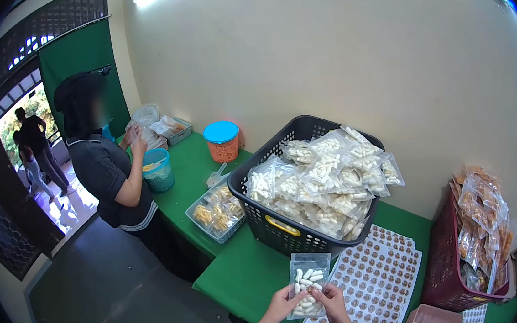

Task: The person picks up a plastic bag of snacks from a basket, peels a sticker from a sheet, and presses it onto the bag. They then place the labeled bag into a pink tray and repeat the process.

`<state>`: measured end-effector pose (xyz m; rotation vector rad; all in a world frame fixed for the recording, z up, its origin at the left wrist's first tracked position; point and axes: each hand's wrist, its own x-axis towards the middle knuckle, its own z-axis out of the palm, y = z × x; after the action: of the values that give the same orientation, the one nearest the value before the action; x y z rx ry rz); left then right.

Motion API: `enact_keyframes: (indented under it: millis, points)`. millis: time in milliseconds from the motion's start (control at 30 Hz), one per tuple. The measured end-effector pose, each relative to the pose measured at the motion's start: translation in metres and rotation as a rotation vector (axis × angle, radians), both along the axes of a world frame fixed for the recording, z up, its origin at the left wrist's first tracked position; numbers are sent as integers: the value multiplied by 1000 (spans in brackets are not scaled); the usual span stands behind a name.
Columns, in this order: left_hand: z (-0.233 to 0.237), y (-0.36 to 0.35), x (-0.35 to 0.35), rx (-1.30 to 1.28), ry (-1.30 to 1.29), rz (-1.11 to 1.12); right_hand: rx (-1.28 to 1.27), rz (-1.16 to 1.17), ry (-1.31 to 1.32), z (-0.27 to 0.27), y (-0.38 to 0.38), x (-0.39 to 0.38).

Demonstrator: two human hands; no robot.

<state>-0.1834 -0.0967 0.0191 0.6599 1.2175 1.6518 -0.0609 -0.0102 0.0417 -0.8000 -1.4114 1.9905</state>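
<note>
A clear plastic bag (309, 263) of white, capsule-shaped pieces is held upright in front of me. My left hand (280, 305) grips its left side, with the thumb across the front. On the other side my right hand (333, 304) pinches the bag, its thumb near a small round brown sticker on the front. White sheets (372, 288) printed with rows of round brown stickers lie on the green table below and to the right. Behind the bag stands a black basket (259, 224) heaped with similar bags (328, 167) of white pieces.
A maroon basket (440, 268) of packed snack bags stands at right, near a pink tray (429, 320). Left of the black basket are a clear tub (215, 232) of yellow snacks and a blue-lidded jar (223, 141). A co-worker (105, 171) handles plastic bags farther left.
</note>
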Motion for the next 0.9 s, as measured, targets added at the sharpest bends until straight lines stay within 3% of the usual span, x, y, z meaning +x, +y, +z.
enact_keyframes:
  millis: [133, 233, 400, 533, 733, 900]
  points:
    - [3, -12, -15, -35, -24, -9, -41, -72, 31, 5, -12, -20]
    - [-2, -20, -26, 49, 3, 41, 112, -63, -29, -10, -17, -39]
    - [-13, -31, -44, 16, -52, 130, 116, 50, 6, -34, -18, -68]
    - [-20, -42, -60, -12, -20, 158, -54, 225, -4, -28, -15, -91]
    - [-30, -40, -83, 13, 120, 150, -21, 63, 20, -42, -19, -117]
    - [-22, -34, -85, 60, -3, 192, 44, 19, 0, -35, -18, -124]
